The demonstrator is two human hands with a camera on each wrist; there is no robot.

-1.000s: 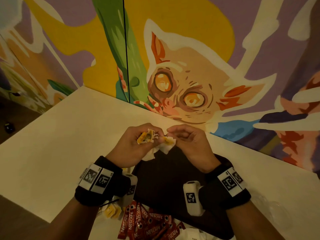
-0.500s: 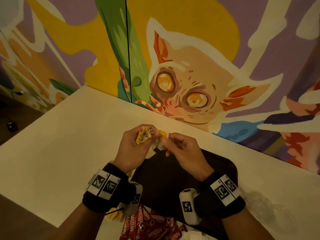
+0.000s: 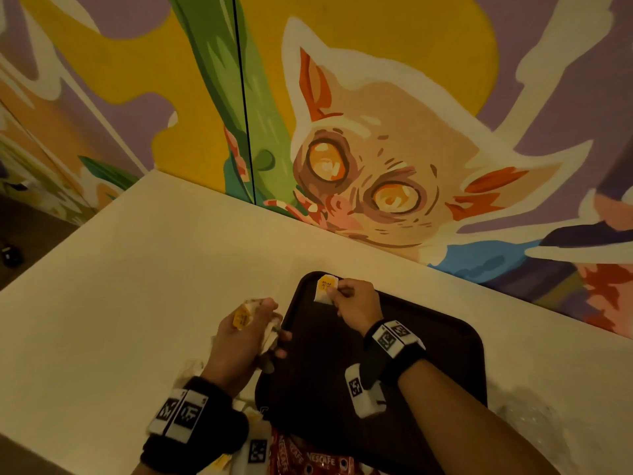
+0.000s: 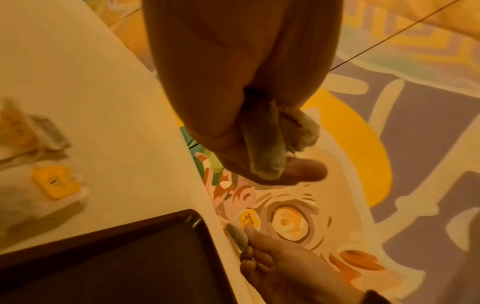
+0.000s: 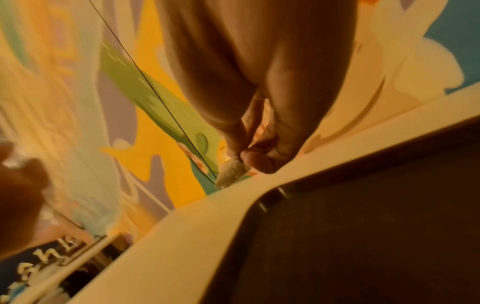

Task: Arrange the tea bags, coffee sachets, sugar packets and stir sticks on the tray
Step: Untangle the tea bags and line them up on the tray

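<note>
Dark brown plastic tray (image 3: 428,344) sits on the pale bench (image 3: 137,286), its far-left corner close to the painted mural wall (image 3: 394,114). Right hand (image 3: 356,306) reaches to that far-left corner, fingers (image 3: 337,296) pinched together on a white tea bag (image 3: 323,294) with a yellow tag (image 3: 326,283); the bag hangs over the corner, and whether it touches the tray floor cannot be told. Right wrist view shows the same pinch from behind, thumb and forefinger clamped on the bag's edge above the tray rim. Left hand (image 3: 243,334) hovers at the tray's left edge, over the bench, fingers curled around a small bunch of tea bags (image 3: 270,332), one yellow tag (image 3: 241,317) showing near the thumb. Left wrist view confirms crumpled bags gripped in the curl of the fingers. More loose tea bags (image 4: 44,185) lie on the bench to the left of the tray, blurred. Red coffee sachets (image 3: 308,457) lie in a heap at the near edge of the tray, partly cut off by the frame. Black wristbands with printed markers (image 3: 394,337) sit on both wrists.
</note>
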